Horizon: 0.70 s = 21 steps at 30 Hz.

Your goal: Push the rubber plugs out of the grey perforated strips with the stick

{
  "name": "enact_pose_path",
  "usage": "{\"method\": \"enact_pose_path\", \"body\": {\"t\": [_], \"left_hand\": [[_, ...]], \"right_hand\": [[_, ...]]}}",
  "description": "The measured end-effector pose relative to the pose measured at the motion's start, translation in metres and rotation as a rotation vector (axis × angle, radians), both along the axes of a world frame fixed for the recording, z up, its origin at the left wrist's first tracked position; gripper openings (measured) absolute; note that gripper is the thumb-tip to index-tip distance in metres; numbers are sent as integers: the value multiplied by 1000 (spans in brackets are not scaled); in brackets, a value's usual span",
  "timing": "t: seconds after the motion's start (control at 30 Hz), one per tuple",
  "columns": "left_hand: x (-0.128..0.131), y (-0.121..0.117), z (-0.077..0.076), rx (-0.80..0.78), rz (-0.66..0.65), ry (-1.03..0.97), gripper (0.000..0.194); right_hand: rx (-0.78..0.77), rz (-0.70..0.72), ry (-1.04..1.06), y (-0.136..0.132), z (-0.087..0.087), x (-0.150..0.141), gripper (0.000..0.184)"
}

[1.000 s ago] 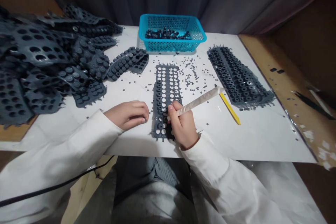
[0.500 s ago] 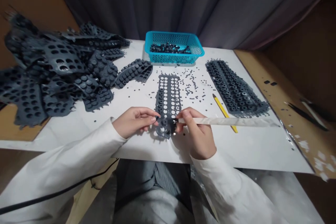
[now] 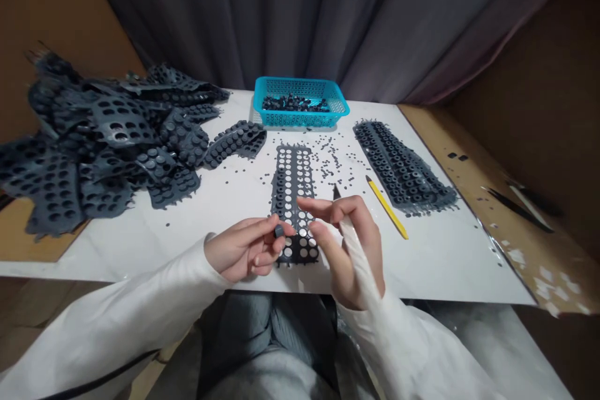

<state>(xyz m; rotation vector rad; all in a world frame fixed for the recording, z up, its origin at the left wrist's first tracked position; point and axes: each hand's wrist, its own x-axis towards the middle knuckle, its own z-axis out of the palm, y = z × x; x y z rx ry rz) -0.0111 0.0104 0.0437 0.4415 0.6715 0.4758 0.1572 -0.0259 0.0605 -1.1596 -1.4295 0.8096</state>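
Note:
Between the thumb and fingers of my left hand [image 3: 244,247] is a small dark rubber plug [image 3: 280,231], just above a sheet. My right hand [image 3: 354,244] holds a long white-handled tool [image 3: 357,256] with a dark pointed tip, tilted up across the palm. Its thumb and index finger are apart, over the sheet's right edge. The dark rubber sheet with rows of round holes [image 3: 294,165] lies flat on the white table, below and between both hands. White shows through many holes, while its left column has raised dark rings. My fingers cover part of it.
A blue basket [image 3: 302,119] with many small dark pieces stands behind. Tangled rubber sheets [image 3: 117,119] are heaped at left. Another ringed sheet [image 3: 403,165] and a yellow tool [image 3: 387,207] lie at right. Tiny dark discs are scattered about. Black-and-white tools [image 3: 520,207] rest far right.
The near end of the sheet, curled up before, now lies flat. My left hand has lifted the plug clear. The tool in my right hand has swung from pointing left to pointing up.

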Motion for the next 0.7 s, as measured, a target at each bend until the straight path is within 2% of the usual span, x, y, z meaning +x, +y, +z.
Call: {"method": "enact_pose_path", "body": {"t": [0.1,0.17,0.27,0.37,0.5,0.6,0.7], "left_hand": [[9,-4,3,-40,44,22,32],[14,-6,3,-26,109,83,33],[19,-9,0,68,187,206,39],[22,-10,-4,173,183,322,49],[27,-10,-2,272,115,396,55],[24,-7,1,265,119,384,55],[11,3,-11,258,138,424,52]], "right_hand": [[39,116,-66,1,3,-1,37],[55,155,-99,2,1,0,36],[49,127,-97,3,-4,2,35],[27,143,-59,3,-8,3,34],[-2,190,-25,2,-5,11,32],[-42,153,-36,11,-7,36,33],[-106,10,22,39,-17,95,37]]}}
